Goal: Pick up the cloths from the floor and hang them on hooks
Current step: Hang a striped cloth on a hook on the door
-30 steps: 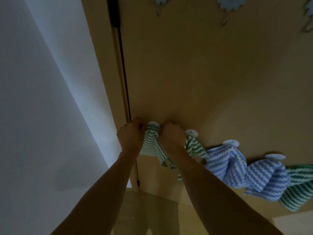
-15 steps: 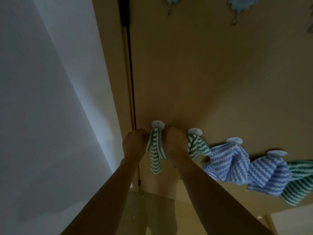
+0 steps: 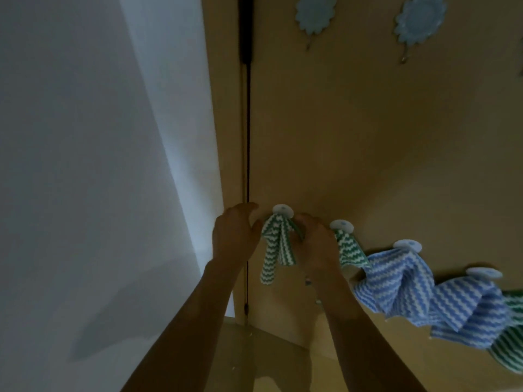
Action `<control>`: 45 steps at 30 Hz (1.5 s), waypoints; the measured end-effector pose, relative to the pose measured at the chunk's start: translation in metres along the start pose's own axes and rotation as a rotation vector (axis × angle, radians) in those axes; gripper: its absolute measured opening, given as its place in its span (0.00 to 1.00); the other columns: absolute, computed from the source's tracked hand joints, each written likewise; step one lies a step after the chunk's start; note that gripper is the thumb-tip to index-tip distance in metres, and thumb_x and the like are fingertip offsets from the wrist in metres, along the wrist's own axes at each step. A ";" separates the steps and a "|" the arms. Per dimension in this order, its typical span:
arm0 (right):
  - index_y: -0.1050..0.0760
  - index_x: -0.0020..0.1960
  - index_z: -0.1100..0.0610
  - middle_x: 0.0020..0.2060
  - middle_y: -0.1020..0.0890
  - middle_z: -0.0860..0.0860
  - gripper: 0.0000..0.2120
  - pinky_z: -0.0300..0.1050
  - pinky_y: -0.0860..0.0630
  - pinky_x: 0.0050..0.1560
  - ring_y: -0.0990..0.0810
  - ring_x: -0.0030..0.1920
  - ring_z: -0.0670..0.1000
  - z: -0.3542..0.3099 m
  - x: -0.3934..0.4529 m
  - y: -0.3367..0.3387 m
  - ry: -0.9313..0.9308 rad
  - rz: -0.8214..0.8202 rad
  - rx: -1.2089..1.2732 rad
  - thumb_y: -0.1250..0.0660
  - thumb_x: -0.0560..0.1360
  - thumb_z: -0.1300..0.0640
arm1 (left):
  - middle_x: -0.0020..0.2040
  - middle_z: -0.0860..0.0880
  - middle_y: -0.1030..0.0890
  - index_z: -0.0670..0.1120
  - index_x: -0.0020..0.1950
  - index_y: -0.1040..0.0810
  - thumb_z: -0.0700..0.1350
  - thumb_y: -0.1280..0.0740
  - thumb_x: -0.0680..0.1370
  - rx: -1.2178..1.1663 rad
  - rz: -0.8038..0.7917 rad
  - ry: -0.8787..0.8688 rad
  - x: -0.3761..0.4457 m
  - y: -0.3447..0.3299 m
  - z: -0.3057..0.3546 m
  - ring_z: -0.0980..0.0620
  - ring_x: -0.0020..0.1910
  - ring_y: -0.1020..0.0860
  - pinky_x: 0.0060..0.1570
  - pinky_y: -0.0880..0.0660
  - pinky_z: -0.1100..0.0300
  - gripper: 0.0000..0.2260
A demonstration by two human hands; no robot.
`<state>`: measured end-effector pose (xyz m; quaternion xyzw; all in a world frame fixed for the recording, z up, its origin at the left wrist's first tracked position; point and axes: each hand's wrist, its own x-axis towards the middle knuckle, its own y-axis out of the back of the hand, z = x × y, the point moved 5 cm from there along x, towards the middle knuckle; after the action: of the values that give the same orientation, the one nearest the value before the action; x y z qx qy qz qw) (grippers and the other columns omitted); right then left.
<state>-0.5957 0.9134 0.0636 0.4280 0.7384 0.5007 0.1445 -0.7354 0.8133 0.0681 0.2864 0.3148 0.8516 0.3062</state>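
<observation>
A green-and-white zigzag cloth [image 3: 276,247] hangs down from the leftmost round white hook [image 3: 283,212] on the tan door. My left hand [image 3: 235,236] is just left of the cloth, fingers curled apart, thumb beside the fabric and holding nothing. On the cloth's right side is my right hand [image 3: 314,241], its fingertips pinching the upper edge under the hook. To the right, a second green cloth [image 3: 349,250], two blue zigzag cloths [image 3: 393,275] [image 3: 467,304] and another green one [image 3: 509,343] hang on further hooks.
A white wall [image 3: 85,165] fills the left side, separated from the door by a dark vertical gap [image 3: 247,137]. Two blue flower-shaped hooks [image 3: 314,15] [image 3: 418,21] sit bare high on the door. A strip of floor [image 3: 254,357] shows below.
The bunched green cloth has been hooked and now hangs down freely. My left hand has let go and opened. The camera view has tilted slightly.
</observation>
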 end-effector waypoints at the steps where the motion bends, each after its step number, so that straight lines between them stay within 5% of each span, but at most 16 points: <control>1: 0.26 0.63 0.53 0.55 0.20 0.51 0.13 0.43 0.30 0.59 0.22 0.55 0.51 -0.001 -0.001 0.002 0.017 -0.008 0.013 0.41 0.80 0.52 | 0.63 0.48 0.20 0.48 0.68 0.24 0.50 0.33 0.79 0.043 0.006 -0.015 -0.003 0.006 0.004 0.49 0.59 0.22 0.55 0.31 0.63 0.18; 6: 0.30 0.70 0.56 0.61 0.23 0.54 0.20 0.43 0.34 0.64 0.26 0.63 0.54 -0.014 -0.016 0.022 0.106 -0.010 0.192 0.35 0.78 0.56 | 0.59 0.45 0.20 0.44 0.65 0.23 0.52 0.33 0.78 0.176 0.088 -0.017 -0.029 0.032 0.025 0.45 0.57 0.22 0.56 0.27 0.53 0.19; 12: 0.32 0.72 0.58 0.68 0.28 0.54 0.24 0.45 0.37 0.71 0.31 0.69 0.53 -0.023 -0.031 0.034 0.217 -0.122 0.256 0.34 0.78 0.55 | 0.75 0.47 0.32 0.52 0.77 0.36 0.60 0.41 0.80 0.390 0.117 0.182 -0.070 0.037 0.030 0.47 0.74 0.35 0.72 0.38 0.46 0.26; 25: 0.36 0.73 0.48 0.71 0.30 0.49 0.26 0.47 0.33 0.66 0.32 0.70 0.51 -0.038 -0.123 0.029 0.513 -0.381 0.315 0.35 0.78 0.46 | 0.78 0.47 0.38 0.54 0.78 0.40 0.60 0.43 0.81 0.511 0.308 0.591 -0.228 0.042 0.064 0.45 0.77 0.41 0.75 0.44 0.44 0.27; 45: 0.38 0.75 0.47 0.73 0.33 0.49 0.27 0.50 0.33 0.69 0.34 0.72 0.51 -0.139 -0.442 0.066 1.144 -0.847 0.385 0.36 0.78 0.45 | 0.78 0.49 0.39 0.56 0.77 0.41 0.61 0.44 0.81 0.685 0.680 1.232 -0.587 0.138 0.139 0.47 0.78 0.44 0.75 0.47 0.43 0.26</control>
<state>-0.3907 0.4930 0.0884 -0.2040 0.8752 0.4086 -0.1598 -0.3075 0.3672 0.0814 -0.0788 0.5684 0.7593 -0.3068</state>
